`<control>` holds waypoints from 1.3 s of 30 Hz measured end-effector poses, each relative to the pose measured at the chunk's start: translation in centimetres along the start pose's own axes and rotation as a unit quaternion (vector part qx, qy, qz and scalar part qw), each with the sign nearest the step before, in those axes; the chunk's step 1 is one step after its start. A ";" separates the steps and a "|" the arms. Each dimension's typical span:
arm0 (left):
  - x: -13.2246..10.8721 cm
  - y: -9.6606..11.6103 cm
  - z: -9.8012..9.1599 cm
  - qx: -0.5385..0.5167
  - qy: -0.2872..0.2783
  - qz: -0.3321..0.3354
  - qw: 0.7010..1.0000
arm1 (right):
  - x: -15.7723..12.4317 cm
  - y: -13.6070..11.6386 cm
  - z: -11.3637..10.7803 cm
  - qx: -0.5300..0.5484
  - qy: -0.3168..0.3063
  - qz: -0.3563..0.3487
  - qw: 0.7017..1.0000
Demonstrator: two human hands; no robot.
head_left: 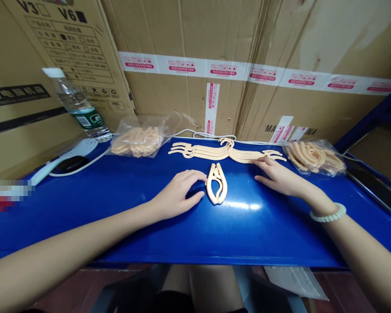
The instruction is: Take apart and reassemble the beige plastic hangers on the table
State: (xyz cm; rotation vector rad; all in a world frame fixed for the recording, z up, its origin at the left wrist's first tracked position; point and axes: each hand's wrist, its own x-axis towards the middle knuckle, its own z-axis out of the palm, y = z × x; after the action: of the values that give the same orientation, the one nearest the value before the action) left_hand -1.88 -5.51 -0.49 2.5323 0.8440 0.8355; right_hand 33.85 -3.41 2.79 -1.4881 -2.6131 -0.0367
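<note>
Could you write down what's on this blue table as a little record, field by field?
Surface: blue table, cardboard boxes behind it
Left hand: open, palm down, fingertips right beside the folded peach plastic piece; contact unclear
Right hand: open, fingertips on the right end of the row of spread-out peach pieces
Right wrist: bead bracelet
Bags: left bag and right bag, both clear, holding more peach pieces
Far left: water bottle, upright
</note>
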 end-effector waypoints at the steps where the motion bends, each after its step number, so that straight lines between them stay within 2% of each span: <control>1: 0.0 0.0 0.0 0.000 0.001 0.000 1.000 | 0.0 0.0 0.0 0.001 0.004 -0.003 1.000; 12: 0.1 0.2 -0.1 -0.009 0.004 -0.003 1.000 | 0.0 0.7 0.1 -0.007 0.027 -0.019 0.999; 24: 0.1 0.2 -0.1 -0.043 0.004 -0.024 0.999 | 0.3 2.3 0.2 -0.009 0.017 -0.033 0.999; 31: 0.1 0.1 -0.3 -0.057 0.013 -0.026 0.998 | 0.5 2.2 -0.2 0.016 0.043 -0.010 0.999; 39: 0.2 0.2 -0.3 -0.075 0.020 -0.028 0.997 | 0.5 1.3 -0.9 0.077 0.024 0.022 0.997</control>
State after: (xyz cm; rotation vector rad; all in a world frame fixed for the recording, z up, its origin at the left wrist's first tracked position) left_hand -1.87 -5.49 -0.09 2.3586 0.8294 0.8983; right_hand 34.84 -2.40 3.66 -1.4727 -2.4819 0.1276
